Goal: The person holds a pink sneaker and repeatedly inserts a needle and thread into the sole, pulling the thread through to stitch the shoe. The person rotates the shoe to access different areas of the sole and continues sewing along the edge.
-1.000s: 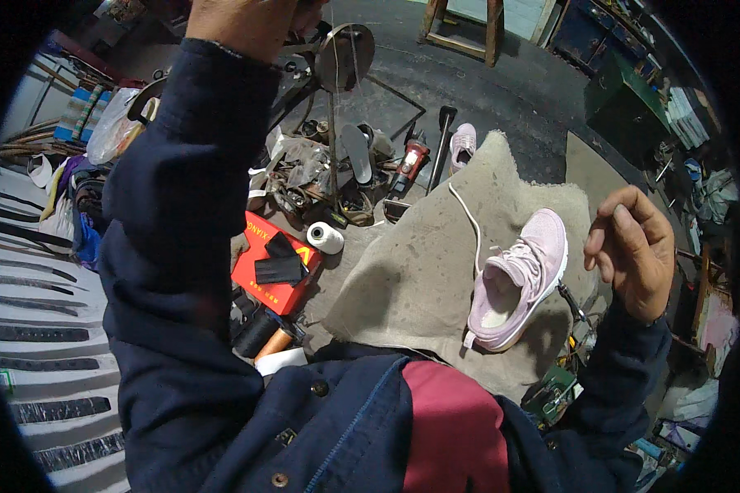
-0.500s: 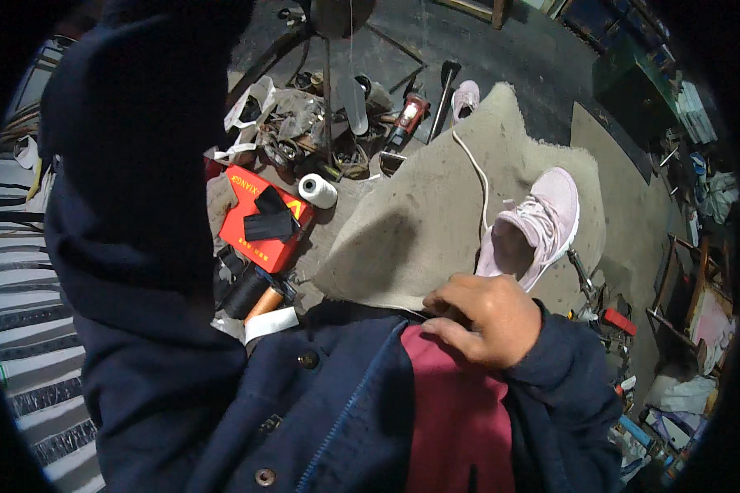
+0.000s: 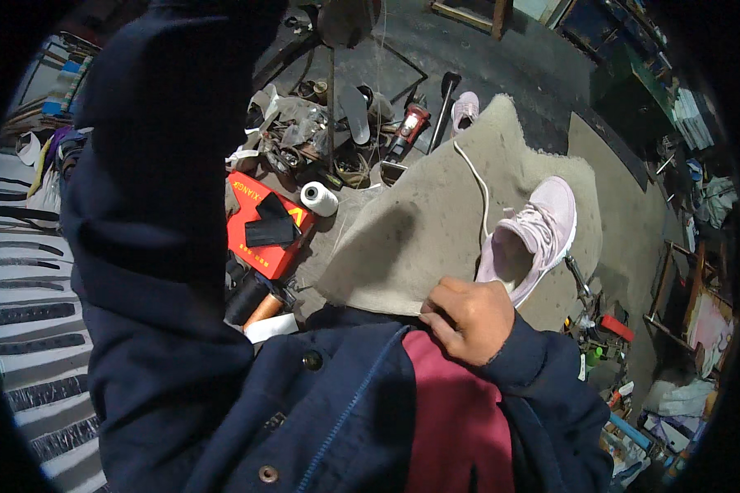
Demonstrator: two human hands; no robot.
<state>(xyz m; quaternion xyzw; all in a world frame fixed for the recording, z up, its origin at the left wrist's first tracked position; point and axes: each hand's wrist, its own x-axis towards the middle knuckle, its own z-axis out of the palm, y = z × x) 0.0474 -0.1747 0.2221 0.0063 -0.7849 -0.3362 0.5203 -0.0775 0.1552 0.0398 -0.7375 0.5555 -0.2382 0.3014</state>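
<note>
Head view: a grey cloth (image 3: 403, 246) spreads centrally, with a pink shoe (image 3: 543, 226) on its right part; the right hand (image 3: 470, 319) curls at the near edge, its grip unclear; I cannot tell the out-of-frame left hand's state.

1. Grey cloth (image 3: 452, 222), reference landmark: one.
2. Pink shoes (image 3: 557, 205): two; one on the cloth, one at its far edge.
3. Hands in view: one, the right hand (image 3: 469, 320), at the cloth's near edge.
4. Thread spools (image 3: 319, 200): three (white, black, orange), left of the cloth.
5. Red box (image 3: 263, 259): one, left of the cloth.
6. Black pieces (image 3: 270, 234): two discernible, left of the cloth.
7. Red-bodied tool (image 3: 413, 123): one, beyond the cloth's far left side.
8. Green case (image 3: 633, 94): one, beyond the cloth, far right.
</note>
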